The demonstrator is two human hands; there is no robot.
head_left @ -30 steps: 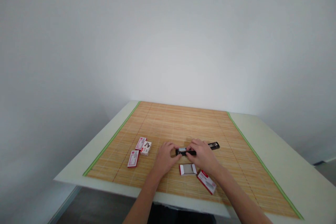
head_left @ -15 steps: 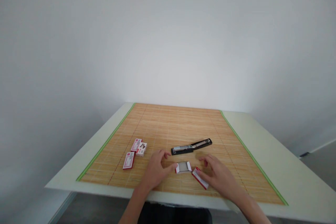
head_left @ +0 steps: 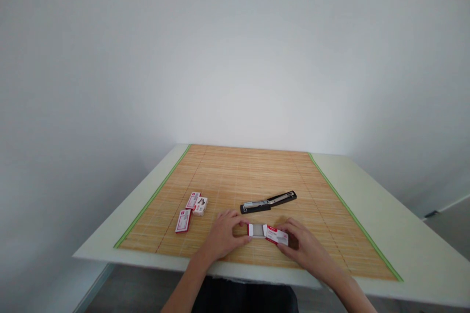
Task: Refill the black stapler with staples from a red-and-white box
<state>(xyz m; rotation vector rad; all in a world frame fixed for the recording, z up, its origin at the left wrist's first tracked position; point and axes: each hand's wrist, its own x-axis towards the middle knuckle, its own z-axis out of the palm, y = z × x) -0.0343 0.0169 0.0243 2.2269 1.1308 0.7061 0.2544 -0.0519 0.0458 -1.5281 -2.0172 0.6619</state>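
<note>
A small open staple box tray (head_left: 258, 231), white with a red end and a grey inside, lies on the bamboo mat in front of me. My left hand (head_left: 225, 235) grips its left end between thumb and fingers. In my right hand (head_left: 299, 242) is a red and white box sleeve (head_left: 277, 235), pinched by its right end, its printed face up. The sleeve's left end meets the right end of the tray. Just beyond both hands an opened black stapler (head_left: 269, 202) lies with its metal rail showing.
To the left, two flat red and white boxes (head_left: 183, 221) and a smaller white box (head_left: 200, 206) with a stapler picture sit close together. The bamboo mat (head_left: 249, 171) with green edges covers much of the white table (head_left: 367, 205). A pale wall stands behind.
My right hand has taken hold of the sleeve, turned its printed face up and brought it level against the tray. My left hand has closed on the tray's left end.
</note>
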